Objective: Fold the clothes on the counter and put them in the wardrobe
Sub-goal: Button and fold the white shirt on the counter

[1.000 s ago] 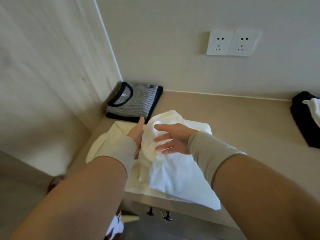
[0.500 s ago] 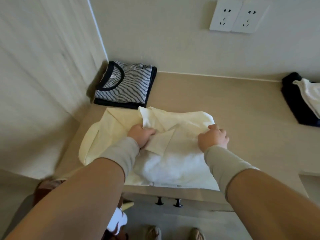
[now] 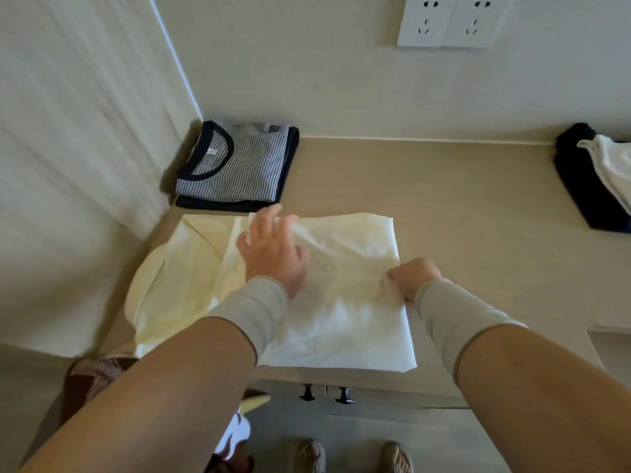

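Note:
A cream-white garment point(image 3: 348, 291) lies spread flat on the beige counter point(image 3: 444, 206), one part folded over another; its left part point(image 3: 177, 281) reaches the counter's left end. My left hand point(image 3: 273, 250) lies on the garment's upper left with fingers spread and straight. My right hand point(image 3: 415, 276) grips the cloth at its right edge with curled fingers.
A folded grey striped shirt point(image 3: 235, 162) sits on a dark folded piece in the back left corner. A dark garment point(image 3: 587, 186) with a white one point(image 3: 614, 165) on top lies at the far right. Two cupboard knobs point(image 3: 326, 394) show below the counter's front edge. Wall sockets point(image 3: 447, 20) are above.
The garment has been spread out flat from a bunched state. My left hand let go and slid up over the cloth with fingers opened; my right hand moved to the right edge and keeps its grip.

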Action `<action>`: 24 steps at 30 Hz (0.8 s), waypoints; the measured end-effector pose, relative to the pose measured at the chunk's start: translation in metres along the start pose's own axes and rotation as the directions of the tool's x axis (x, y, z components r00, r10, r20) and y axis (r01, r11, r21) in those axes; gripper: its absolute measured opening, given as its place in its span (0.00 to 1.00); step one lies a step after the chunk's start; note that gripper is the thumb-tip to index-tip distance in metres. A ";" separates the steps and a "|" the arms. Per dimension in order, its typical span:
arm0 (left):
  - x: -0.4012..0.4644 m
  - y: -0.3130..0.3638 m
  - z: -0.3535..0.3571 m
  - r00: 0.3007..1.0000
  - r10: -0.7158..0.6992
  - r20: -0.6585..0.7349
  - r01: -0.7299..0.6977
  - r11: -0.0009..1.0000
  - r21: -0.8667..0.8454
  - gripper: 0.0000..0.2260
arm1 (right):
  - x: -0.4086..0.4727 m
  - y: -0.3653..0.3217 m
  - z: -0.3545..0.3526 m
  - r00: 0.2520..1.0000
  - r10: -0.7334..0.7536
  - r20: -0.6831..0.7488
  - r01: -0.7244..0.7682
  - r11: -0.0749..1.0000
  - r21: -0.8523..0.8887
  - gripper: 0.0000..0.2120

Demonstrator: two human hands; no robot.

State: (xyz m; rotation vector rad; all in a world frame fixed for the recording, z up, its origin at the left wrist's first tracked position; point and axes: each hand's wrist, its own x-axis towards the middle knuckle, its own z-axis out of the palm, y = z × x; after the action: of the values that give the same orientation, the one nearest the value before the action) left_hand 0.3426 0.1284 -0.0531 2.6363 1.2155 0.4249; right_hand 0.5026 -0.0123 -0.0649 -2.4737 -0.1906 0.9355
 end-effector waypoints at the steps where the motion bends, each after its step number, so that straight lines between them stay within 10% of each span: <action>1: -0.001 0.013 0.006 0.987 0.092 0.135 -0.094 0.996 0.011 0.24 | -0.001 0.004 -0.002 0.999 -0.041 -0.015 0.040 0.997 -0.072 0.18; 5: -0.008 0.057 0.036 0.792 0.172 0.586 -0.282 0.954 0.101 0.26 | 0.011 0.024 -0.037 0.990 -0.015 -0.141 0.009 0.999 -0.041 0.14; 13: 0.023 0.091 0.043 0.869 -0.238 0.434 0.197 0.971 0.139 0.13 | 0.039 0.075 -0.098 0.854 -0.100 -0.510 0.099 0.995 -0.029 0.15; 17: 0.036 0.085 0.036 0.865 -0.392 0.313 0.349 0.919 0.186 0.13 | 0.036 0.078 -0.069 0.880 -0.401 -0.255 0.314 0.893 -0.322 0.22; 21: 0.029 0.101 0.052 0.983 -0.104 0.149 0.086 0.988 0.126 0.17 | 0.039 0.086 -0.056 0.917 -0.379 -0.123 0.281 0.835 -0.474 0.25; 24: 0.036 0.105 0.067 0.897 -0.363 0.252 0.384 0.923 -0.037 0.16 | 0.038 0.084 -0.059 0.821 -0.563 -0.093 0.423 0.710 -0.564 0.26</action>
State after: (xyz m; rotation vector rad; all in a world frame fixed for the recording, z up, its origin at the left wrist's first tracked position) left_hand 0.4625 0.0844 -0.0778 2.2260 1.5344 0.0818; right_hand 0.5662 -0.0978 -0.0900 -2.7522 -1.1021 0.3339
